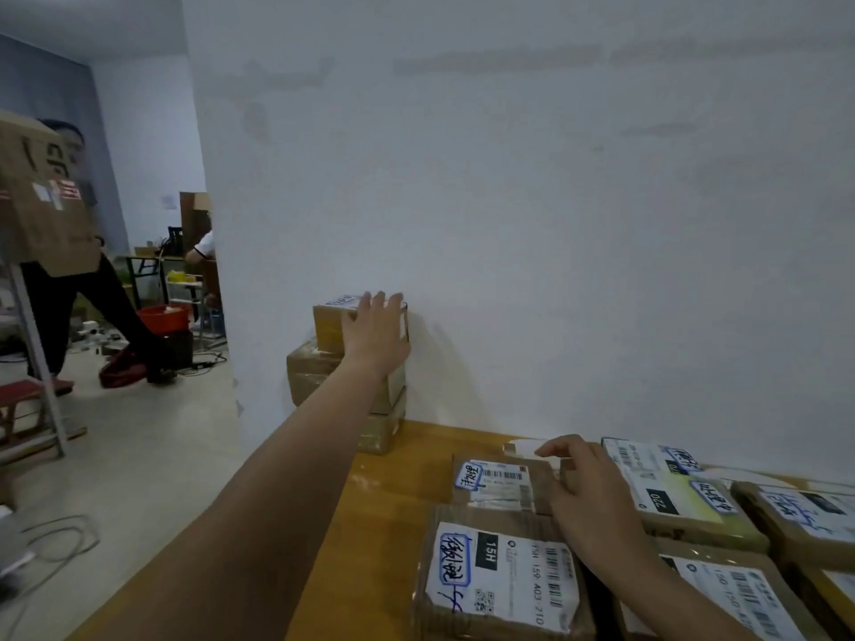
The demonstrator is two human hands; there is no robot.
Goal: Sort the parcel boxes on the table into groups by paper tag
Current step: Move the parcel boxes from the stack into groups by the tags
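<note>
Bench: yellow wooden bench (407, 460) set against a white wall.
Left hand (375, 333): laid flat, fingers spread, against the top brown cardboard box (331, 327) of the stack; nothing gripped.
Right hand (585, 490): rested open on a flat tagged cardboard parcel (502, 484); nothing gripped.
Handling: boxes judged light and stiff, best taken by opposite side edges.
</note>
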